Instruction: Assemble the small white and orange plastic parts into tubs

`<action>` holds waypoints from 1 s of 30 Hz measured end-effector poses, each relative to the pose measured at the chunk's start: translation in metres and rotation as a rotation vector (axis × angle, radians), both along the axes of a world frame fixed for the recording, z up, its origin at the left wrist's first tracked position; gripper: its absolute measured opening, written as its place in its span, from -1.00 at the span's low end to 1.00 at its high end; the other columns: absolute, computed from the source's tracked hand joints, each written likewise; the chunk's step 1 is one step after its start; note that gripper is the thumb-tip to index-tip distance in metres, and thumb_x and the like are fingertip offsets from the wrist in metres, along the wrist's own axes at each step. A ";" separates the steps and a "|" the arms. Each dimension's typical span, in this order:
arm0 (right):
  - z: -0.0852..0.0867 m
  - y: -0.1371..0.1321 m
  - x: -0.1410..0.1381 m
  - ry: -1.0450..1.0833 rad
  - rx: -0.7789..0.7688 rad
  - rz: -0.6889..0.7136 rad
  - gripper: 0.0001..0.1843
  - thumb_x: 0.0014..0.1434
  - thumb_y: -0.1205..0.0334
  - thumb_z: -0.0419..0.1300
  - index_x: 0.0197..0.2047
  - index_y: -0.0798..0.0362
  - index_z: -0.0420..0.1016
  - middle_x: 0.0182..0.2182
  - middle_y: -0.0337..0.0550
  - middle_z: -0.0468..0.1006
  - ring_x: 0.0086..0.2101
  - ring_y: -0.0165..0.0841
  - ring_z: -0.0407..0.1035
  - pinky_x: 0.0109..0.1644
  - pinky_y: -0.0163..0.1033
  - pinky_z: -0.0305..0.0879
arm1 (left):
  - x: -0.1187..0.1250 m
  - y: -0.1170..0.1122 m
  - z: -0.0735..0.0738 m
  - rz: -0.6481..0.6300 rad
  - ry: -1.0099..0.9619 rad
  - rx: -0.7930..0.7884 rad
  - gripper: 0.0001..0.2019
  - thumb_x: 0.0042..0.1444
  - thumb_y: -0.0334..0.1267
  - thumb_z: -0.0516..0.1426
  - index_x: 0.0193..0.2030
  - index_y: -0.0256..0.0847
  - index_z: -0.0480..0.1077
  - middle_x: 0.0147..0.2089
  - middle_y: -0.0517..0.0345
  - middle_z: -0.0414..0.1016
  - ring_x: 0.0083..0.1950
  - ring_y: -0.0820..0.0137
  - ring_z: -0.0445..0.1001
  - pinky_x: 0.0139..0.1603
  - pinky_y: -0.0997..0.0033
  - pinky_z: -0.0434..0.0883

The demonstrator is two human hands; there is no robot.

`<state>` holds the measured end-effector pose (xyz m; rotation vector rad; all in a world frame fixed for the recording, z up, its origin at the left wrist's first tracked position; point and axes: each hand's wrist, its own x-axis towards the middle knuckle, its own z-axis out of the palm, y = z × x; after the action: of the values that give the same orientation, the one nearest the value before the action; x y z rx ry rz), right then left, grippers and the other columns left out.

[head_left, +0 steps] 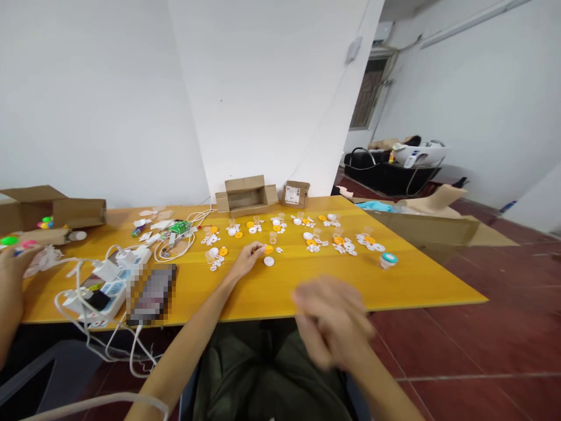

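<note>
From here I have my left hand [249,259] touching an orange disc [269,249], a white disc [269,261] near its fingertips; whether it or my blurred right hand [332,318] pinches anything, I cannot tell.

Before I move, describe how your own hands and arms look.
Both forearms are bare, with no sleeves in view. The left hand shows no glove, and its wrist no watch or band. The right hand also looks ungloved, but blur hides finer detail. Dark green clothing covers the lap.
</note>
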<state>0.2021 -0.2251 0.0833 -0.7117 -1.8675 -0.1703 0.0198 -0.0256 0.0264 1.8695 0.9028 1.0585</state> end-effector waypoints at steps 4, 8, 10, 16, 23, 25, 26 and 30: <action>0.004 0.114 0.002 0.146 -0.313 -0.046 -0.76 0.36 0.23 0.05 -0.08 -0.03 0.55 -0.18 -0.08 0.57 -0.28 -0.30 0.47 -0.15 -0.19 0.41 | 0.000 0.000 0.000 0.009 0.023 0.021 -0.63 0.20 0.09 0.14 -0.31 -0.21 0.48 -0.37 0.21 0.48 -0.28 0.38 0.36 -0.17 0.39 0.35; -0.021 0.165 0.008 0.094 -0.583 0.062 -0.79 0.28 0.15 0.14 -0.26 -0.04 0.60 -0.24 -0.10 0.60 -0.21 -0.24 0.46 -0.10 -0.16 0.36 | 0.000 0.000 0.001 0.008 0.034 0.034 -0.67 0.20 0.05 0.16 -0.28 -0.20 0.51 -0.33 0.19 0.53 -0.26 0.37 0.40 -0.15 0.39 0.37; -0.031 0.173 0.010 0.093 -0.672 0.148 -0.80 0.24 0.12 0.18 -0.33 -0.03 0.60 -0.31 -0.11 0.62 -0.23 -0.22 0.46 -0.11 -0.15 0.35 | 0.000 0.000 0.002 -0.008 0.028 0.034 -0.68 0.20 0.04 0.16 -0.27 -0.20 0.52 -0.30 0.17 0.55 -0.24 0.36 0.43 -0.12 0.38 0.38; -0.040 0.182 0.011 0.230 -0.791 0.270 -0.80 0.11 0.05 0.28 -0.36 0.00 0.58 -0.34 -0.16 0.63 -0.28 -0.25 0.47 -0.16 -0.18 0.36 | 0.000 -0.001 0.003 -0.030 0.013 0.039 -0.70 0.20 0.01 0.17 -0.26 -0.21 0.53 -0.27 0.14 0.58 -0.19 0.32 0.48 -0.08 0.35 0.41; -0.058 0.180 0.005 0.389 -0.867 0.322 -0.61 0.03 -0.16 0.33 -0.44 0.02 0.50 -0.50 -0.26 0.52 -0.46 -0.38 0.38 -0.38 -0.30 0.33 | 0.000 -0.002 0.001 -0.050 0.006 0.037 -0.73 0.22 -0.05 0.16 -0.18 -0.20 0.54 -0.17 0.10 0.62 -0.09 0.24 0.52 0.02 0.25 0.43; -0.060 0.178 0.005 0.411 -0.857 0.319 -0.60 0.04 -0.17 0.33 -0.45 0.02 0.49 -0.51 -0.28 0.50 -0.46 -0.40 0.39 -0.38 -0.32 0.33 | 0.001 -0.003 0.001 -0.054 0.009 0.036 -0.74 0.23 -0.06 0.15 -0.15 -0.18 0.54 -0.14 0.10 0.62 -0.07 0.21 0.52 0.05 0.22 0.43; -0.061 0.177 0.006 0.414 -0.856 0.320 -0.59 0.04 -0.18 0.32 -0.45 0.01 0.48 -0.51 -0.28 0.50 -0.45 -0.40 0.40 -0.37 -0.32 0.34 | 0.001 -0.004 0.001 -0.058 0.010 0.032 -0.74 0.22 -0.06 0.16 -0.14 -0.18 0.55 -0.13 0.10 0.62 -0.07 0.20 0.52 0.04 0.21 0.44; -0.062 0.179 0.011 0.436 -0.935 0.336 -0.54 -0.06 -0.24 0.36 -0.44 0.01 0.48 -0.47 -0.24 0.52 -0.42 -0.36 0.42 -0.31 -0.25 0.40 | 0.001 -0.007 -0.001 -0.042 0.062 0.051 -0.69 0.11 -0.10 0.27 -0.03 -0.14 0.54 -0.10 0.09 0.61 -0.06 0.21 0.50 0.08 0.18 0.43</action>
<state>0.2133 -0.0460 0.0214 -0.9301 -1.5473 1.0531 0.0209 -0.0329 0.0256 1.9649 0.8758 1.0114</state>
